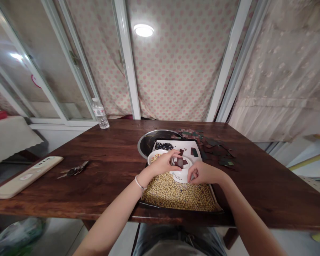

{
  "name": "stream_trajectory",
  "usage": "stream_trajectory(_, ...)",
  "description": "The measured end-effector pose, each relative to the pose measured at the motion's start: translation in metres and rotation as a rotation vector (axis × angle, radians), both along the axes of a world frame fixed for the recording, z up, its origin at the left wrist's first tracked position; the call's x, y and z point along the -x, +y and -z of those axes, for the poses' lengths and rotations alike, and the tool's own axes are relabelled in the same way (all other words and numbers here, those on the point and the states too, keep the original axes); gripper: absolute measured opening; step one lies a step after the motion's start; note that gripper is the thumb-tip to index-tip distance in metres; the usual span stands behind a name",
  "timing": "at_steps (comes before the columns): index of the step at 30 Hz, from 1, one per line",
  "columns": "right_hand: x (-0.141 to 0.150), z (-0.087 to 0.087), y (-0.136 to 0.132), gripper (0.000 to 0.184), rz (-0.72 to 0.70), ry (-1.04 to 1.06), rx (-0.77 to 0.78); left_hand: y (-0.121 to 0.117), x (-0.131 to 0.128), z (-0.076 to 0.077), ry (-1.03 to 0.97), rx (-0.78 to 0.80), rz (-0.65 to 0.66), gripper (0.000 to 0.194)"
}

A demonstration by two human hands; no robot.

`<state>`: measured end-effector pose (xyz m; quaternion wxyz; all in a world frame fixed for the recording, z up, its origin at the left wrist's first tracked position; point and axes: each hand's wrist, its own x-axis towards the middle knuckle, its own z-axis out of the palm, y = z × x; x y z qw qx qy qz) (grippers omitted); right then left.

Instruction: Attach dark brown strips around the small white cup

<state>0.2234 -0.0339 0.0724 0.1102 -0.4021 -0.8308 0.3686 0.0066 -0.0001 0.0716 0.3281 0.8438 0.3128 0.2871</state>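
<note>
A small white bowl (180, 177) with a row of dark marks on its side sits among the yellow soybeans (176, 197). Dark brown square pieces (180, 163) show in its mouth. My left hand (162, 164) curves round the bowl's left side, thumb and fingers over the rim. On the right side, the bent fingers of my right hand (204, 172) press together against the bowl; their tips are partly hidden. Just behind my left hand stands another white bowl (150, 155) with soybeans in it. Both are within a shallow black-edged tray (219, 210).
Black beans (164, 146) lie at the tray's back left. Behind is a round dark plate (145, 142). Dark flat scraps (216, 145) spread over the table (109, 170) on the right. Keys (74, 171), a long beige case (28, 177) and a water bottle (100, 114) are left.
</note>
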Motion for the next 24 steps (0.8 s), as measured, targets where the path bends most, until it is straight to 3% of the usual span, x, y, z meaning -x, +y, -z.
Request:
stream_trajectory(8,0.002,0.003,-0.004,0.02,0.037,-0.016,-0.051,-0.002,0.0,-0.002,0.005,-0.013,0.002,0.059)
stream_trajectory(24,0.003,0.011,-0.004,0.013,0.033,0.005,-0.026,-0.004,-0.001,-0.006,-0.002,-0.008,0.01,0.056)
